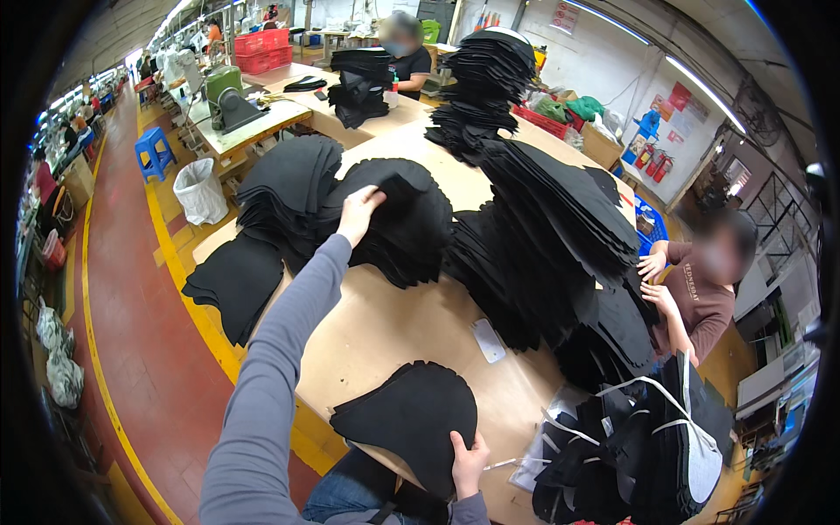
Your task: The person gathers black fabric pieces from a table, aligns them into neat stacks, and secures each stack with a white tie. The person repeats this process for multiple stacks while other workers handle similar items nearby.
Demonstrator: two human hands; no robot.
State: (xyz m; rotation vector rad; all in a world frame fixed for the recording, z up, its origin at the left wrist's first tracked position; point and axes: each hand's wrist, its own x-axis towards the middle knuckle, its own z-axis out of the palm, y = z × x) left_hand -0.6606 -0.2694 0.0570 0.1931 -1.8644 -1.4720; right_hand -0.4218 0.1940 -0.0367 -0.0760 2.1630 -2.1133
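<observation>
My left hand [360, 213] reaches far across the wooden table [394, 324] and grips the top black fabric piece of a fanned stack [402, 223]. My right hand [468, 461] holds the right edge of a small pile of black cut pieces [411, 420] lying at the near table edge. Both arms wear grey sleeves. More stacks of black cut pieces lie left of my left hand [289, 188].
A tall leaning heap of black pieces [542, 219] fills the table's right side, with a person in a brown shirt [700, 297] touching it. Bundled black and white parts [647, 446] sit at lower right. Another person [407, 57] works at the far end. A red aisle runs left.
</observation>
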